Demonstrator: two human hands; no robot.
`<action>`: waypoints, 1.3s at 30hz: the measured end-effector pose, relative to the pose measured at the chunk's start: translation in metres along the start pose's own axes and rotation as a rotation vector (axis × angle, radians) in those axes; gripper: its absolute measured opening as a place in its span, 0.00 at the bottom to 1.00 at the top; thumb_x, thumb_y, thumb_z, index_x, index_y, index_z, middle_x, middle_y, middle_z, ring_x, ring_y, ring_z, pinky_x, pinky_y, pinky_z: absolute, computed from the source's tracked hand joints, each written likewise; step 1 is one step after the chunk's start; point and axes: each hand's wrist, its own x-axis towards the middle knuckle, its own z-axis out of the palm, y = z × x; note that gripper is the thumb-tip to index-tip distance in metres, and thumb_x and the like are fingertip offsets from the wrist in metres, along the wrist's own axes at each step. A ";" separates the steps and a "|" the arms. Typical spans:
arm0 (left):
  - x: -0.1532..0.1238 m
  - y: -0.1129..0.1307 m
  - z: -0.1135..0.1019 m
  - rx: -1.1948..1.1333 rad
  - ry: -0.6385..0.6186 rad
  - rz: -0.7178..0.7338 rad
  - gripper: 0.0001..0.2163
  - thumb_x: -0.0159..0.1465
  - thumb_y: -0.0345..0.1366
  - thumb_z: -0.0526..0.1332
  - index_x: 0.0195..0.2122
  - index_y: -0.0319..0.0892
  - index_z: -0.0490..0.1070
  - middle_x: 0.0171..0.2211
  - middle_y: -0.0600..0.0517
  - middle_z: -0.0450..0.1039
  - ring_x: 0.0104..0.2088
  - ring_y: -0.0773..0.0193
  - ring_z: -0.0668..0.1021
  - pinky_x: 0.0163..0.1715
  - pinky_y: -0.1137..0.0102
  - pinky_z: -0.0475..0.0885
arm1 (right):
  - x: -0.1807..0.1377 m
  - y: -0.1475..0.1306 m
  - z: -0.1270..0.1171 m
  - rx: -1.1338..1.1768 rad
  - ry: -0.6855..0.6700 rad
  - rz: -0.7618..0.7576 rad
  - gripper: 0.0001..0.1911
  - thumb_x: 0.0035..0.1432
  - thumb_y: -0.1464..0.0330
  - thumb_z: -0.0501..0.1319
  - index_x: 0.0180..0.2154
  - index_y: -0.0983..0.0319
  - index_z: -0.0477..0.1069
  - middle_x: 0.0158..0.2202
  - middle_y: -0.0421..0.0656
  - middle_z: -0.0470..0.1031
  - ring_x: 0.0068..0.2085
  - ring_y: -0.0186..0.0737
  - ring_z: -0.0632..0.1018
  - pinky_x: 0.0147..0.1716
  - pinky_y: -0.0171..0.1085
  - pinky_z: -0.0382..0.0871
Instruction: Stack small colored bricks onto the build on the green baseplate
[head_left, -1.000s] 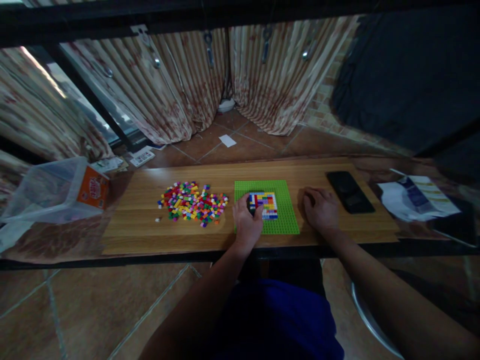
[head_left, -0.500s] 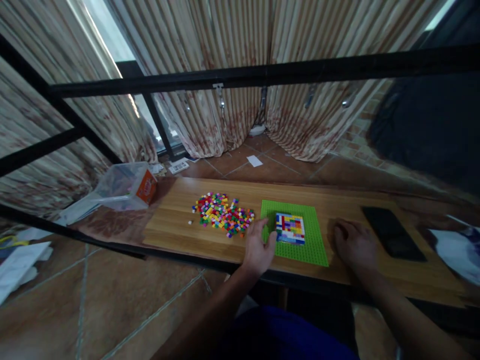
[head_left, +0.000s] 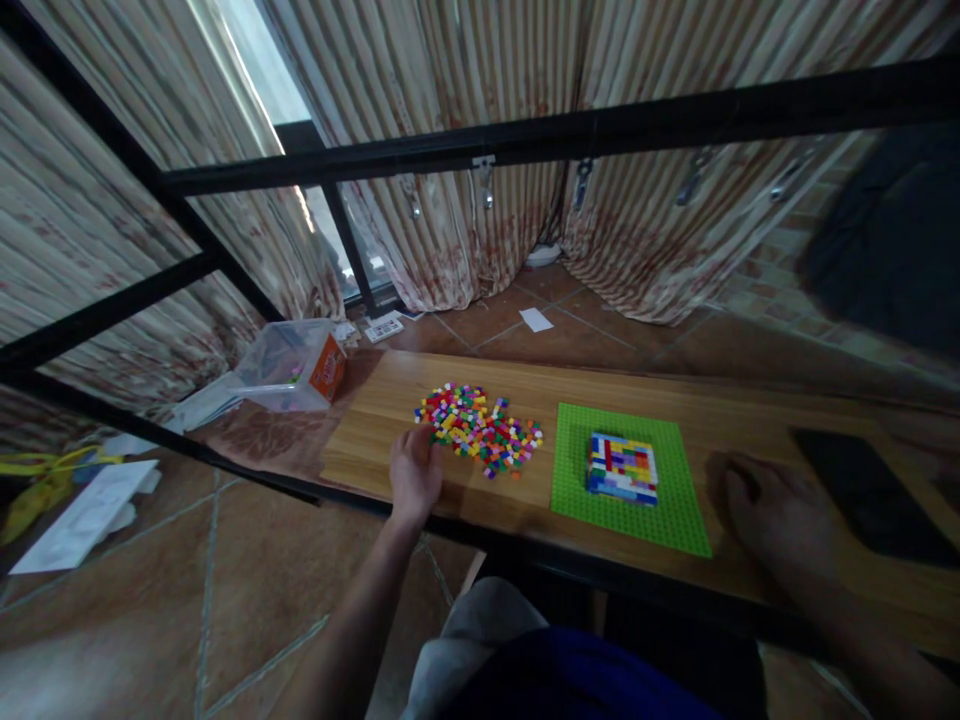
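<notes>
My left hand [head_left: 416, 470] is at the near left edge of a pile of small coloured toy bricks [head_left: 480, 428]. Its fingers are drawn together, and anything between them is hidden. Right of the pile lies a green baseplate [head_left: 679, 520], carrying a low block of built-up bricks [head_left: 622, 468] in white, yellow, red, blue and other colours. My right hand [head_left: 776, 510] rests on the wooden table to the right of the baseplate, fingers curled in, with nothing visible in it.
A flat black object [head_left: 874, 490] lies on the wooden tabletop [head_left: 367, 415], right of my right hand. Beyond the table's left end stands a clear plastic box [head_left: 281, 375] with an orange label. A black metal bar [head_left: 525, 145] runs across behind the table, before striped curtains.
My left hand has moved left, from the baseplate's left edge to the far left side of the brick pile, and its fingers have closed. The view has shifted; my right hand stays resting.
</notes>
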 end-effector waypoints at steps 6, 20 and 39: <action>0.028 0.007 0.013 0.238 -0.062 0.131 0.11 0.63 0.36 0.55 0.42 0.42 0.76 0.41 0.42 0.76 0.44 0.51 0.76 0.49 0.56 0.70 | 0.000 0.000 -0.001 -0.047 0.015 -0.054 0.20 0.61 0.59 0.50 0.44 0.60 0.75 0.41 0.57 0.78 0.45 0.60 0.77 0.48 0.53 0.67; 0.049 0.010 0.018 0.428 -0.199 0.222 0.12 0.63 0.34 0.51 0.35 0.41 0.75 0.39 0.40 0.76 0.44 0.48 0.76 0.47 0.57 0.69 | 0.004 -0.017 -0.008 -0.046 -0.039 0.078 0.16 0.62 0.65 0.52 0.44 0.63 0.76 0.45 0.52 0.77 0.46 0.51 0.75 0.49 0.50 0.67; -0.071 0.156 0.072 -0.250 -0.504 0.555 0.03 0.63 0.33 0.61 0.36 0.48 0.74 0.36 0.53 0.78 0.41 0.59 0.77 0.45 0.62 0.69 | 0.008 -0.026 -0.013 0.006 -0.066 0.182 0.17 0.64 0.66 0.52 0.47 0.64 0.75 0.48 0.52 0.76 0.49 0.52 0.72 0.51 0.49 0.65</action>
